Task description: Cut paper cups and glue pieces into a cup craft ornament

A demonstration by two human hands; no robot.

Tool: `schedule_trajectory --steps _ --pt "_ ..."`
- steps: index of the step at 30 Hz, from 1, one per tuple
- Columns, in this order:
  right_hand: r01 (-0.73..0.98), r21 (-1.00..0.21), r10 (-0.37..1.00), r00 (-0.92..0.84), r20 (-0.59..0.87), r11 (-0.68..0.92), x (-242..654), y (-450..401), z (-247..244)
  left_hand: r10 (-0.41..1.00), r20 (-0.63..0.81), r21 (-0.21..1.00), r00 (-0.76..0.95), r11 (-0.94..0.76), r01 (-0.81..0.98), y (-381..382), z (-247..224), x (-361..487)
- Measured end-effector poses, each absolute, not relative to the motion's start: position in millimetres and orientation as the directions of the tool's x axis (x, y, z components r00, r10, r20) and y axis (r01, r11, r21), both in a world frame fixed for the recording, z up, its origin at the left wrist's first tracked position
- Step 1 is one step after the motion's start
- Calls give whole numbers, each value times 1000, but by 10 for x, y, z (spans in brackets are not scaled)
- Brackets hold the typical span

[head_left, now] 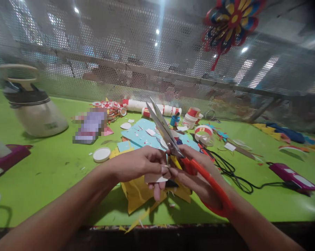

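My left hand (143, 162) is closed on a small white paper piece (156, 177), pinched between thumb and fingers in front of me. In my right hand (199, 167) is a pair of scissors (209, 186) with red handles, its blades pointing up and away to the left, slightly apart. The fingertips of my right hand also reach the edge of the white piece. Beneath both hands lie yellow paper (135, 195) and, farther back, light blue sheets (138, 130) strewn with scraps.
A large beige jug (39, 115) stands at left, with a blurred-out phone-like object (91, 125) nearby. White-and-red paper rolls (139, 105) lie behind. A white lid (101, 154), a small blue bottle (175, 120), tape rolls (203, 134) and a corded purple device (293, 177) surround the work.
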State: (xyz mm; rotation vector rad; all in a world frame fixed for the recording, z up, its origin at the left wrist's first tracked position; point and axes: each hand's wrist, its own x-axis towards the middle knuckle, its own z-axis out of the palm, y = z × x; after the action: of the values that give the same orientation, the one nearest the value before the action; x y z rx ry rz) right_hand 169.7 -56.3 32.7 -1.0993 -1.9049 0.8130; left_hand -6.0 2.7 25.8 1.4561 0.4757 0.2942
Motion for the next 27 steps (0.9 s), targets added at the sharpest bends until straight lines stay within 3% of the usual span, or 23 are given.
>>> schedule_trajectory --steps 5,13,20,27 --pt "339 -868 924 -247 290 363 1703 -522 215 547 -136 986 826 156 59 23 215 -26" --pt "353 -817 883 -64 465 456 1672 -538 84 690 -83 975 719 204 -83 0 174 35" --pt "275 -855 841 207 499 439 1542 -564 30 819 15 926 574 204 -317 -136 95 177" --pt "186 -867 810 309 498 462 1402 -546 -3 904 44 939 424 107 -326 -164 -15 274"
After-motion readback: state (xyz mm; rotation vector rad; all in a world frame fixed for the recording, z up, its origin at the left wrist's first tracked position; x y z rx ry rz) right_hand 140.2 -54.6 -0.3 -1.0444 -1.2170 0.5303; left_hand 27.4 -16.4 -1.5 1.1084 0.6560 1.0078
